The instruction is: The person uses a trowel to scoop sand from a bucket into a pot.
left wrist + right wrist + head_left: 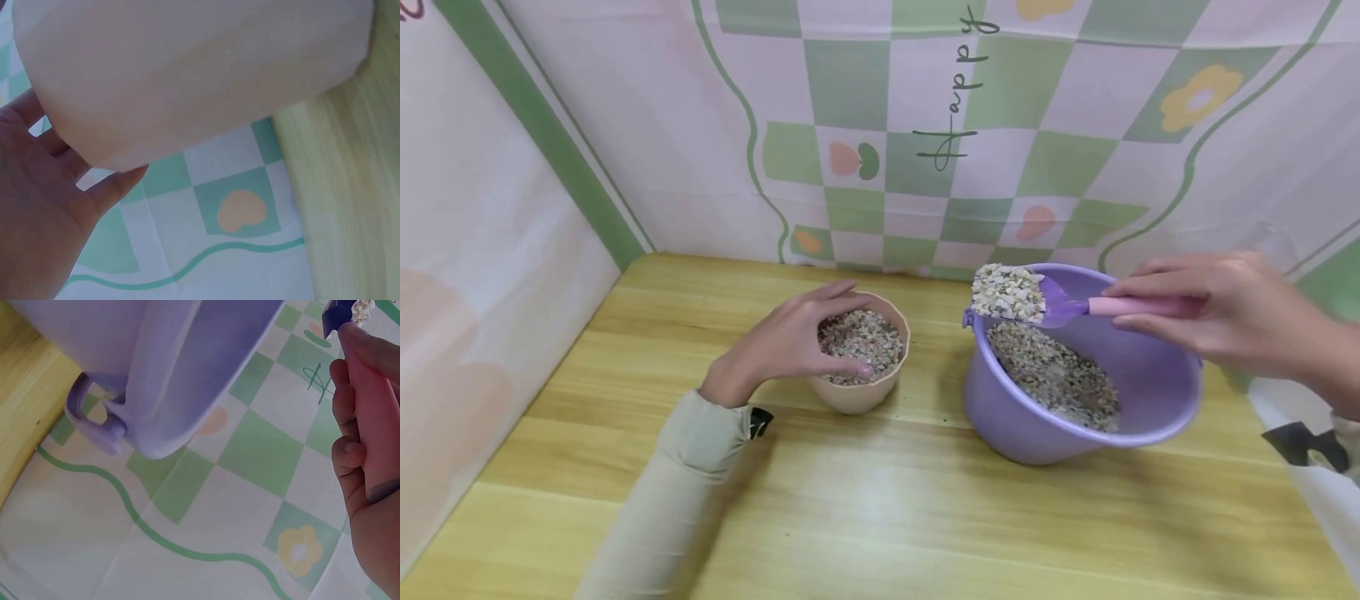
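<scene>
We see the shovel (pixel 1101 307) pinched between the thumb and curled fingers of the right hand (pixel 1232 312), its stones (pixel 1007 293) above the bucket (pixel 1022 421). The left hand (pixel 790 335) spreads its fingers at the pot (pixel 854 398), which hides some fingertips.

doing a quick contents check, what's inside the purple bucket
Gravel-like granules lie inside the purple bucket. The bottom beneath them is hidden, and the pink-handled shovel blocks part of the interior.
</scene>
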### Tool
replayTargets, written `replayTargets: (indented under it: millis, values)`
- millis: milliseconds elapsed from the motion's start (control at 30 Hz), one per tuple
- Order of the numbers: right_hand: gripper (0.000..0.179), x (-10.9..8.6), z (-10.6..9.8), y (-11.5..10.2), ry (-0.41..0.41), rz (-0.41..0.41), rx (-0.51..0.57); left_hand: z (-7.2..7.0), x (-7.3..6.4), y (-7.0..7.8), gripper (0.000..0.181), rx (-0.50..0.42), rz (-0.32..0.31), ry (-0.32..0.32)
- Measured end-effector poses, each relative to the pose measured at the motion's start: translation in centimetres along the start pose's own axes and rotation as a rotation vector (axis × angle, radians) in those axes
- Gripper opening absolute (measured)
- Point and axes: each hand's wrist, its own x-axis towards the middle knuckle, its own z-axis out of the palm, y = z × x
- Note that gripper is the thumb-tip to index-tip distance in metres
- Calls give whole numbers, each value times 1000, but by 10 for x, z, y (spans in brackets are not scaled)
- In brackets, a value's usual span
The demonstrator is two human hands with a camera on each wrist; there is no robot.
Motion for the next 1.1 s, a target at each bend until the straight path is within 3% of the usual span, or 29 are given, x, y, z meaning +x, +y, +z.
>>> replayTargets:
  millis: [200, 433, 633, 833, 1100]
  values:
    - [51, 3, 4, 0, -23, 18, -36, 0, -6, -7, 91, 16, 20, -11]
    - [54, 9, 10, -3, -18, 35, -44, -3, -13, -9, 104, 60, -56, -50]
    - [46, 17, 13, -6, -52, 28, -34, -5, -17, -12, 105, 64, -60, -61]
    - [56, 23, 22, -6, 6, 1, -42, -5, -21, -15, 107, 57, -75, -54]
    - [46, 30, 23, -6, -12, -9, -6, -6, -26, -20, 111, 63, -85, -32]
